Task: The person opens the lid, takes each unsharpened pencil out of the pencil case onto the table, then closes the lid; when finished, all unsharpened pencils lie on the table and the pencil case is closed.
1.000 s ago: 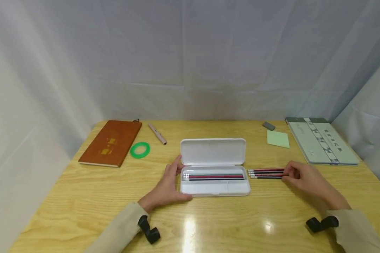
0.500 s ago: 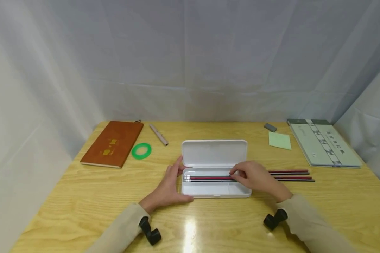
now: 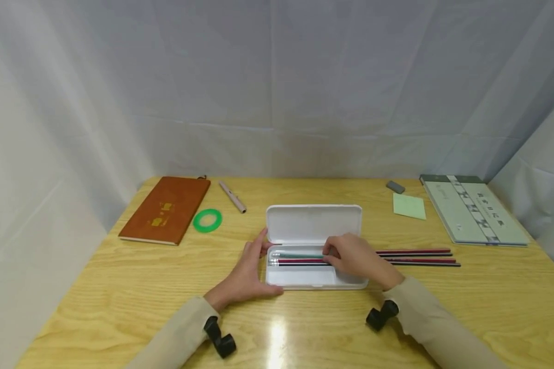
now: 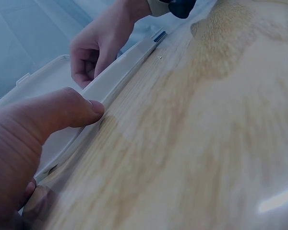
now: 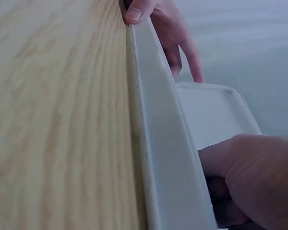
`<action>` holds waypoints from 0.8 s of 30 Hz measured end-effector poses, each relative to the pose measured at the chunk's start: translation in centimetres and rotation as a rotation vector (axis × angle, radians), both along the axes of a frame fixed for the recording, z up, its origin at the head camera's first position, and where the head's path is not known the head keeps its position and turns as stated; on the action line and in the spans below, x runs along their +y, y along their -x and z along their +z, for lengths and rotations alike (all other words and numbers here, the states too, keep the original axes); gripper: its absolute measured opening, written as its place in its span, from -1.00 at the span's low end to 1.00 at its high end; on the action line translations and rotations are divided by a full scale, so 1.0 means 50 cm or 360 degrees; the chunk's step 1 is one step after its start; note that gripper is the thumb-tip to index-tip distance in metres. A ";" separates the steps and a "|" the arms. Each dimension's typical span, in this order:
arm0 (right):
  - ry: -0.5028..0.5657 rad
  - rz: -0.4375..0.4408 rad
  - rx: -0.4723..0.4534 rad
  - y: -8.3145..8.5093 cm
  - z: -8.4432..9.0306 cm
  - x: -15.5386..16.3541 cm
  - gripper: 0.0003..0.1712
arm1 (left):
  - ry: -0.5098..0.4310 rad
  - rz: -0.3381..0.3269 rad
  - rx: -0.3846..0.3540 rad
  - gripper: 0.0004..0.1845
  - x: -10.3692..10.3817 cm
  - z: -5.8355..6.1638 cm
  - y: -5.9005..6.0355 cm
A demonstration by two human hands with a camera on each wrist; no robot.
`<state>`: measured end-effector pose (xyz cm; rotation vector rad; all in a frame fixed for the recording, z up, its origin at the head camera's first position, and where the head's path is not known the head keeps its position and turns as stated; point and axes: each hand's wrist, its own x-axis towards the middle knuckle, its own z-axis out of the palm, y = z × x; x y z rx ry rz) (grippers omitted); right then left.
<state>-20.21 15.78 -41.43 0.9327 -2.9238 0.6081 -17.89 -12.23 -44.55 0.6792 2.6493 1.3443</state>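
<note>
In the head view, an open white pencil case [image 3: 300, 277] stands mid-table with its lid raised. Teal, red and dark pencils [image 3: 300, 261] lie in its back compartment, eraser ends to the left. My left hand [image 3: 244, 271] holds the case by its left end, thumb on the front edge and fingers at the back. My right hand [image 3: 353, 254] reaches over the right half and pinches the teal pencil [image 3: 300, 255], which lies slightly askew to the others. The case wall [image 5: 165, 120] hides my right fingertips in the right wrist view.
Several pencils [image 3: 420, 261] lie on the table right of the case, partly behind my right wrist. Further back are a brown notebook [image 3: 166, 210], green tape roll [image 3: 208, 220], pen [image 3: 233, 197], grey eraser [image 3: 395, 187], sticky notes [image 3: 409, 206] and a pale green book [image 3: 477, 210].
My right hand has left the pencils on the right and moved left into the case, onto the teal pencil, which now lies at a slight angle. My left hand keeps its hold.
</note>
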 end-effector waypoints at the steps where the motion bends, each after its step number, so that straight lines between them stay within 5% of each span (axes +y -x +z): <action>1: 0.0011 0.0000 0.0002 -0.001 0.001 0.002 -0.93 | -0.0003 -0.0001 -0.0006 0.43 0.001 0.000 0.000; 10: 0.0294 -0.0042 -0.0007 -0.029 0.037 0.094 -0.97 | 0.0006 0.0011 -0.0001 0.42 0.003 0.003 -0.001; 24: 0.0273 -0.0225 0.0113 -0.095 -0.006 0.352 -0.81 | 0.0031 0.0014 -0.0035 0.41 0.001 0.002 -0.002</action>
